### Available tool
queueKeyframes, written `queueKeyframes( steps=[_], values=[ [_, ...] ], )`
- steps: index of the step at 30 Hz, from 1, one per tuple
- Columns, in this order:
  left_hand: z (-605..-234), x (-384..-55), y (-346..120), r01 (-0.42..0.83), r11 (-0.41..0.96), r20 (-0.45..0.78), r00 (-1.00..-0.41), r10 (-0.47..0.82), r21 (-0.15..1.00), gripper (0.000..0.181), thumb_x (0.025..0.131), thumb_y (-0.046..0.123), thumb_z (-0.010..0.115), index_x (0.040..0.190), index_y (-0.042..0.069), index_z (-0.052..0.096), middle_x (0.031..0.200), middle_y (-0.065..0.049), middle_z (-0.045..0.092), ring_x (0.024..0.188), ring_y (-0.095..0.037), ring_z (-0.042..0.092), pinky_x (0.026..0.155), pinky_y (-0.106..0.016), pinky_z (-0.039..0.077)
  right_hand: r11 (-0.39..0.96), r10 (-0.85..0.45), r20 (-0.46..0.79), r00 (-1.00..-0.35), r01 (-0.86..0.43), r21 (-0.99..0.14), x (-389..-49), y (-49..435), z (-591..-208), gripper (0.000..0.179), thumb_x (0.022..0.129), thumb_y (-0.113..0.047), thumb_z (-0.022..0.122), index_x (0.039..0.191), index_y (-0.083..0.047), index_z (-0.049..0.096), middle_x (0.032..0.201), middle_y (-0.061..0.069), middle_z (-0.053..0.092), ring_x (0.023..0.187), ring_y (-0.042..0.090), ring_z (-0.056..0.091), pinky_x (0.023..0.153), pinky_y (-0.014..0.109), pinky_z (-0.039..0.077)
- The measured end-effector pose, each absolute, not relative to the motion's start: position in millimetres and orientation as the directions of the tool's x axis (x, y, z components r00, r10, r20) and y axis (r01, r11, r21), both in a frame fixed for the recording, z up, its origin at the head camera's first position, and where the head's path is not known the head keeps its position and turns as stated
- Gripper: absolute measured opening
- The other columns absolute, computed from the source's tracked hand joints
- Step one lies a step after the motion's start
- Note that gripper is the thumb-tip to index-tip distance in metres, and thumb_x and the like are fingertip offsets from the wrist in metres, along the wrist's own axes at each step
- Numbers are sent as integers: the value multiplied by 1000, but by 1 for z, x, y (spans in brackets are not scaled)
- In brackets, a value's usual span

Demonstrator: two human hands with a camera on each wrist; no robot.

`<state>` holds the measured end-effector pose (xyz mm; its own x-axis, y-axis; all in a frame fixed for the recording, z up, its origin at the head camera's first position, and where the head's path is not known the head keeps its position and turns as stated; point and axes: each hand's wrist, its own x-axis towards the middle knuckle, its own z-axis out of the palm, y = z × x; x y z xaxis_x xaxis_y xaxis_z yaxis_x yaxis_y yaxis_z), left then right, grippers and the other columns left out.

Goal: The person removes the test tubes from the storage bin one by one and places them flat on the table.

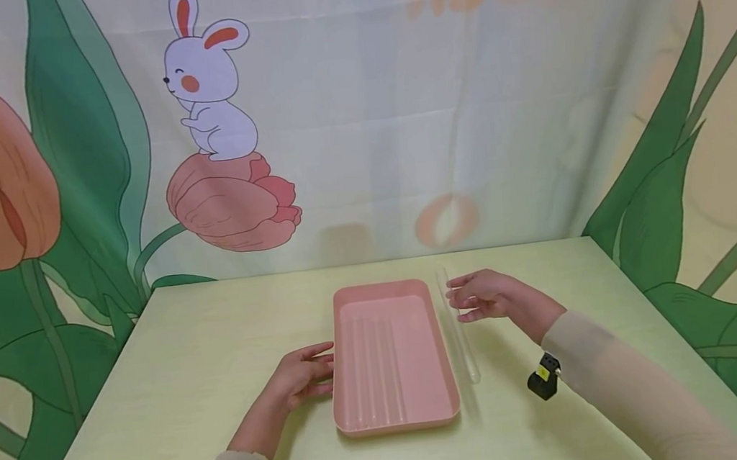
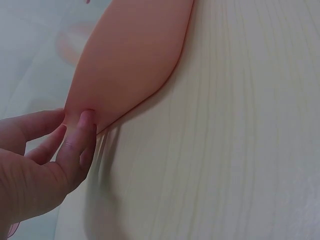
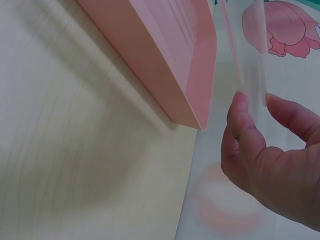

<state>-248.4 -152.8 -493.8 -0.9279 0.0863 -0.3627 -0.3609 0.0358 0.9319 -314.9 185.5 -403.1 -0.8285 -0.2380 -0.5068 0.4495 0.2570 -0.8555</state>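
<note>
A pink tray (image 1: 419, 341) lies on the table with its long sides running away from me. Several slim clear tubes (image 1: 373, 370) lie side by side in its left half. My left hand (image 1: 300, 378) is at the tray's left side, its fingertips touching the outer wall (image 2: 117, 75). To the right of the tray, my right hand (image 1: 480, 295) pinches a clear test tube (image 1: 463, 345) near its upper part. In the right wrist view, thumb and fingers meet the tube (image 3: 252, 65) from both sides. The tube runs beside the tray's right wall, outside it.
The pale wood-grain table (image 1: 220, 328) ends at a back edge close behind the tray. Behind it hangs a white cloth (image 1: 353, 116) printed with a rabbit and tulips. Black cameras sit at both wrists.
</note>
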Motion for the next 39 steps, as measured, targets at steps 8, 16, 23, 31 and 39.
queueKeyframes(
  steps=[8,16,23,31,39],
  values=[
    [-493,-250,-152,-349,28,-350,-931,104,937,49,93,-6,55,141,-5,47,137,-31,53,98,-24,70,72,-35,62,273,-227,-515,-827,453,-848,-318,189,-412,59,94,2,56,148,4,34,142,19,46,85,11,59,74,28,60],
    [-494,-252,-152,-352,24,-353,-930,102,936,49,93,-6,55,141,-5,48,137,-31,54,95,-21,70,70,-34,62,282,-219,-533,-817,469,-837,-317,193,-423,61,93,4,55,149,5,32,150,23,39,89,13,59,75,28,60],
    [-496,-251,-152,-357,22,-358,-929,94,934,48,93,-6,56,140,-4,49,138,-30,54,95,-21,71,71,-35,62,273,-197,-540,-819,483,-832,-321,193,-434,61,92,5,55,149,5,33,148,23,41,88,13,59,70,27,59],
    [-494,-250,-153,-357,16,-357,-930,85,934,48,92,-6,57,140,-4,50,136,-30,55,92,-19,71,71,-35,62,254,-178,-546,-819,497,-829,-326,190,-449,60,89,8,57,145,5,37,122,12,57,82,11,59,71,28,59],
    [-495,-249,-154,-355,18,-355,-930,96,935,48,93,-5,56,140,-4,48,138,-31,53,95,-20,70,71,-35,62,250,-158,-566,-809,522,-816,-328,186,-460,58,88,10,58,143,6,39,95,4,58,82,13,58,67,26,59]
  ],
)
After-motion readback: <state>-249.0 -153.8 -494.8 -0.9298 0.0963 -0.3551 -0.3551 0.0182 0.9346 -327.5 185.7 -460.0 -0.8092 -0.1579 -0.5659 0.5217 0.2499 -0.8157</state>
